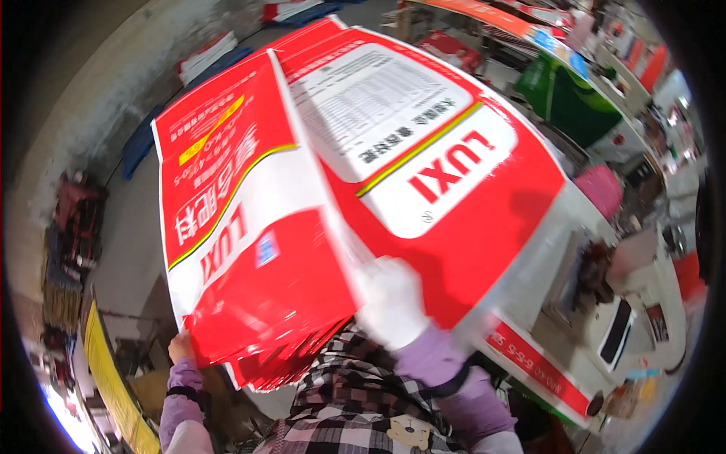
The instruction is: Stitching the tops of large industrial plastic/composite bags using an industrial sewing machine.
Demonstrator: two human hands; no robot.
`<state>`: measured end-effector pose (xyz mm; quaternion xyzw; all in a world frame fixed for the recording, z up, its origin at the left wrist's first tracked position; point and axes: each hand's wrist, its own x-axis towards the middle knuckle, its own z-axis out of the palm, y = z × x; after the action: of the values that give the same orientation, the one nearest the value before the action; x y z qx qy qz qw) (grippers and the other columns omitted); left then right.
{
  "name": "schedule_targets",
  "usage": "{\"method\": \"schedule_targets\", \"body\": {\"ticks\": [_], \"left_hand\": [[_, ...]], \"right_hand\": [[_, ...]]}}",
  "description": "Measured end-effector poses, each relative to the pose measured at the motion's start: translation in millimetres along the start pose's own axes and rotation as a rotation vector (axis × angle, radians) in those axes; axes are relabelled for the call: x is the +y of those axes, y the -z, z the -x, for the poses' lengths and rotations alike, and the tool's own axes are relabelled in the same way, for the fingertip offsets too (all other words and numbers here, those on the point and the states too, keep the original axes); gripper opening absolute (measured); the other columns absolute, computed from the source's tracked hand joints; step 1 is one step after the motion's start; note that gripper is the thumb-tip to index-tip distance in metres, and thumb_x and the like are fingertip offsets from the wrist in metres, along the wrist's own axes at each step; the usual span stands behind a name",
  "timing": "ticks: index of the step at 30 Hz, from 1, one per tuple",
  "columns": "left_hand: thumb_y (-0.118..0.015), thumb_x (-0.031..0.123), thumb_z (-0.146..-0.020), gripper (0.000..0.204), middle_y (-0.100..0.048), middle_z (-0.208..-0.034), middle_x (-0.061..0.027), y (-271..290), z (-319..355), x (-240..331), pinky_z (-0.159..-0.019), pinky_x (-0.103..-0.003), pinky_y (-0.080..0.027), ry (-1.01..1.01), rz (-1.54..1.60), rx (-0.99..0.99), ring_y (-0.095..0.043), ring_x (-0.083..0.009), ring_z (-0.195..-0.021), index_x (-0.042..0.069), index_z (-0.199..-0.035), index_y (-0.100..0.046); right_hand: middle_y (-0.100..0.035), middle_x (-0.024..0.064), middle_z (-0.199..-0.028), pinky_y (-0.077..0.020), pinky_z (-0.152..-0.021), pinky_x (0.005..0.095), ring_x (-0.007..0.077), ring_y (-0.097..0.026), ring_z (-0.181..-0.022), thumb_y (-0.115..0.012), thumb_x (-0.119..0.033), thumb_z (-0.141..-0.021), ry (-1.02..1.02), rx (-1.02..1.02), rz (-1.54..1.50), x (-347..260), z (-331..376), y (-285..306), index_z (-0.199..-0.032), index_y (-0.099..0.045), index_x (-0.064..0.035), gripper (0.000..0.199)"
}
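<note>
Red-and-white sacks (pixel 276 257), layered, left of centre: your left hand (pixel 181 347) has fingers closed on their near left corner, likely for steadiness; your gloved right hand (pixel 393 299) is at their right edge, fingers too blurred to tell. Right: flat sack (pixel 484 242); farther right, cream machine (pixel 659 291).

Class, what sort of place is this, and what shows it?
Probably a sack-making workshop: a stack of red-and-white printed sacks, what looks like a sewing machine, and another bundle beyond.
</note>
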<state>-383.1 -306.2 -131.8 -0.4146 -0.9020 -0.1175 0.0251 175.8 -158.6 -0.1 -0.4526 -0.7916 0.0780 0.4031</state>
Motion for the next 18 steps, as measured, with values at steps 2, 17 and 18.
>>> {"method": "schedule_targets", "body": {"ticks": [2,17,18], "left_hand": [[-0.054,0.047,-0.09,0.048,-0.065,-0.077,-0.0236,-6,1,-68,-0.066,-0.054,-0.048,0.037,-0.004,0.026,-0.062,-0.045,-0.075,0.002,-0.077,-0.065],[-0.055,0.031,-0.088,0.032,-0.066,-0.096,-0.0162,-89,131,-70,-0.081,-0.046,-0.049,0.361,-0.268,-0.577,-0.064,-0.0346,-0.094,0.007,-0.108,-0.059],[-0.055,0.031,-0.088,0.033,-0.066,-0.098,-0.0168,-87,122,-58,-0.082,-0.046,-0.049,0.387,-0.263,-0.567,-0.064,-0.0351,-0.095,0.007,-0.111,-0.059]], "right_hand": [[-0.057,0.0117,-0.075,-0.0475,-0.07,0.0399,0.029,-0.058,-0.079,-0.057,-0.003,-0.065,0.012,-0.168,-0.122,-15,9,-62,-0.077,-0.055,-0.0062,0.012],[-0.06,0.0163,-0.086,-0.0465,-0.072,0.0452,0.0329,-0.058,-0.081,-0.045,-0.012,-0.088,-0.839,-0.73,-0.208,126,208,-196,-0.104,-0.06,-0.0051,0.023],[-0.06,0.0159,-0.085,-0.0466,-0.07,0.0452,0.0323,-0.058,-0.079,-0.045,-0.013,-0.089,-0.825,-0.7,-0.215,127,203,-197,-0.103,-0.061,-0.0051,0.022]]}}
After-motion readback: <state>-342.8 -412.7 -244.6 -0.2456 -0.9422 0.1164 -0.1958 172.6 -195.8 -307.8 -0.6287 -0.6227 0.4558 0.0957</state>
